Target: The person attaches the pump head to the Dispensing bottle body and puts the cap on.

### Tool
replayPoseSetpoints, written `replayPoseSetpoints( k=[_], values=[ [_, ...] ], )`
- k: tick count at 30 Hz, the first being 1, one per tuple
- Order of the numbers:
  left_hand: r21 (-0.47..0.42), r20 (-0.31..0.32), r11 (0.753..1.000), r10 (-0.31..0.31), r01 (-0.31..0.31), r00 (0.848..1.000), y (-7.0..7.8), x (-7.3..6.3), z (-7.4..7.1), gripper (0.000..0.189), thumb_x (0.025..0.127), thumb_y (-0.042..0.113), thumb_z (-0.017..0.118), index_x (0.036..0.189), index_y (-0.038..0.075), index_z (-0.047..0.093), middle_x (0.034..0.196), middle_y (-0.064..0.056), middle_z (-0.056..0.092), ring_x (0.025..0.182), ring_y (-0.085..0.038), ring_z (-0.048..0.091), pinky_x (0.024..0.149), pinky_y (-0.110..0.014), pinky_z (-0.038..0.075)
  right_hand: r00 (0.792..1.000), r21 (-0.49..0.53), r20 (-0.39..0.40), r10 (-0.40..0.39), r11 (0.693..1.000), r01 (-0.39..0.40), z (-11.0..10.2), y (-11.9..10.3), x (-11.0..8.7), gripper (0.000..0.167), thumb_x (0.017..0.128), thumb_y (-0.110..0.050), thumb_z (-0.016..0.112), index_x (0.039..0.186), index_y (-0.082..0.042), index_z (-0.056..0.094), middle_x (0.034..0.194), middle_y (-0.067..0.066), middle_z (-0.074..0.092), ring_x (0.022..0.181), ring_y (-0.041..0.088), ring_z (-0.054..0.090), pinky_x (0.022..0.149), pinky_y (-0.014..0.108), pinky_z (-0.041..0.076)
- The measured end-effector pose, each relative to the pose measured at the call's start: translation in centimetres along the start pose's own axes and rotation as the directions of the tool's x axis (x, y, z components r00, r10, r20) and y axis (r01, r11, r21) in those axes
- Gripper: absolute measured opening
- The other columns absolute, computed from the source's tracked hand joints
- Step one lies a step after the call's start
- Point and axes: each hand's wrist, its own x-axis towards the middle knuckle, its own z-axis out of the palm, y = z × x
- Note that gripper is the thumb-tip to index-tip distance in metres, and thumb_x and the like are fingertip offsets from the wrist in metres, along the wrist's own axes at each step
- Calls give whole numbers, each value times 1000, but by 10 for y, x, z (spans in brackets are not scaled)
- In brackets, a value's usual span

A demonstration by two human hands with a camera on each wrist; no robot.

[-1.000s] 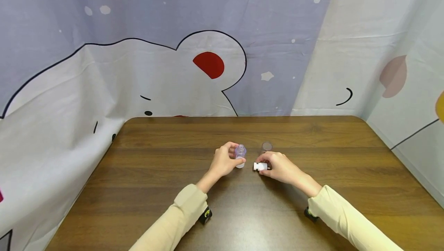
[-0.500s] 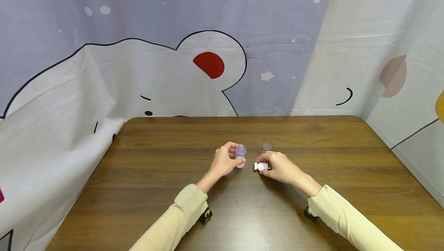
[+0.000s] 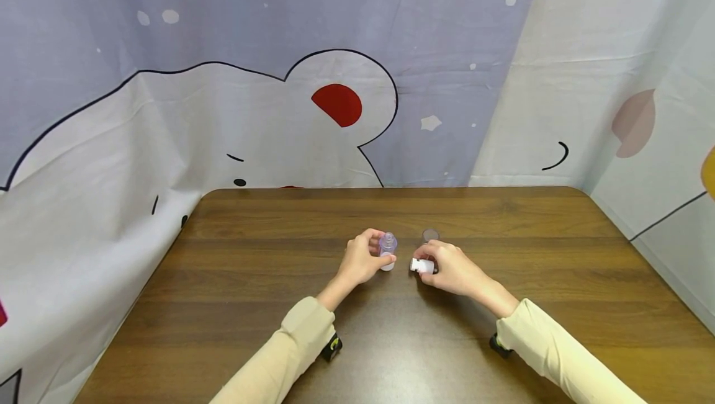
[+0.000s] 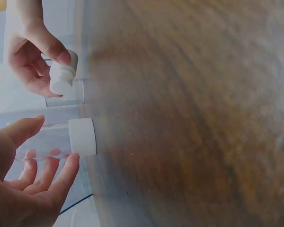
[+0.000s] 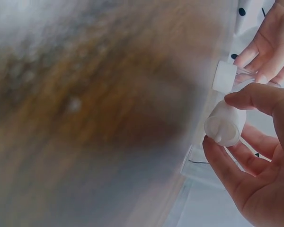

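A small clear bottle [image 3: 388,244] with a purplish tint and a white base [image 4: 83,136] stands upright on the table. My left hand [image 3: 360,259] holds it from the left, thumb on the near side and fingers round the back. To its right, my right hand [image 3: 449,269] pinches a white pump top [image 3: 422,266] between thumb and fingers, lying sideways just above the table. Its hollow end with a small stem inside shows in the right wrist view. The pump top and bottle are apart. Behind the right hand stands a clear cap [image 3: 430,235], partly hidden by the fingers.
The brown wooden table [image 3: 268,255] reaches back to a patterned curtain [image 3: 251,118], which also runs along the left and right sides. Both forearms lie over the table's near part, with dark straps at the wrists.
The white pump top has shifted slightly right and tilted a little in my right hand's fingers. My left hand and the bottle have stayed in place.
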Motion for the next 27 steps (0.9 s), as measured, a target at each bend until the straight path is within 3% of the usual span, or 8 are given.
replayPoseSetpoints(
  k=[18, 27],
  values=[
    [1, 0, 1000, 25, -25, 1000, -3, 1, 0, 46, 74, 11, 81, 114, 1, 62, 100, -15, 71, 91, -27, 69, 81, -37, 55, 996, 87, -39, 82, 993, -79, -7, -9, 5, 29, 68, -5, 75, 95, -11, 66, 85, -4, 65, 71, 8, 56, 64, 24, 46],
    [-14, -7, 999, 33, -33, 999, -4, 2, 1, 46, 73, 9, 81, 113, 0, 62, 99, -16, 71, 91, -28, 69, 81, -39, 55, 994, 108, -72, 86, 991, -78, -8, -11, 7, 32, 67, -6, 76, 96, -11, 64, 83, -3, 66, 77, 9, 61, 69, 27, 51]
  ],
)
